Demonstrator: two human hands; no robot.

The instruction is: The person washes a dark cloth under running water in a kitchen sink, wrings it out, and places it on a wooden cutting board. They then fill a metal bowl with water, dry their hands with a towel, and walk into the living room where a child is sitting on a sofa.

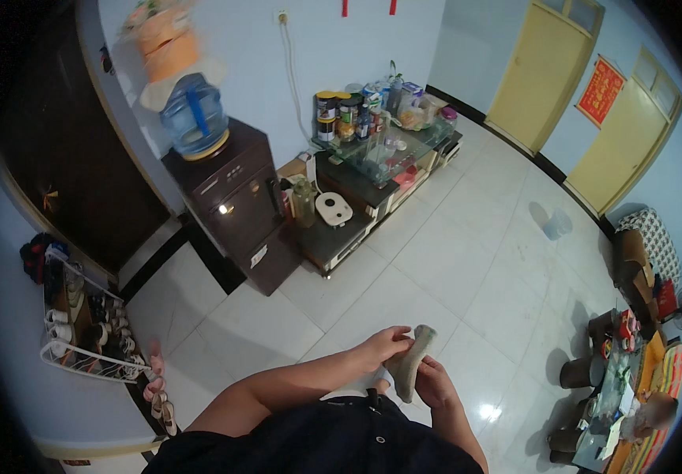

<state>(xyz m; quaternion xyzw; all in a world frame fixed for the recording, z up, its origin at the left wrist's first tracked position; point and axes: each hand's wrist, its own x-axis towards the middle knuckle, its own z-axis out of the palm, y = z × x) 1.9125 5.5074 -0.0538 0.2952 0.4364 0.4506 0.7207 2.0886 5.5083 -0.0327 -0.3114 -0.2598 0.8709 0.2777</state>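
Gripping a grey sock (pixel 412 359), left hand (pixel 388 344) pinching, right hand (pixel 434 383) closed below

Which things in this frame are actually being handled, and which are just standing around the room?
In hand:
- grey-beige sock, gripped by both hands
- left hand, near the sock's upper part
- right hand, at its lower end

Just about the room:
- water dispenser with blue bottle
- glass-topped stand crowded with jars
- shoe rack by the wall
- white tiled floor

White tiled floor (pixel 467 268); pale blue walls (pixel 317 39). Dark water dispenser (pixel 234 197), glass-topped TV stand (pixel 372 178) and yellow doors (pixel 542 67) stand well beyond the fingers.
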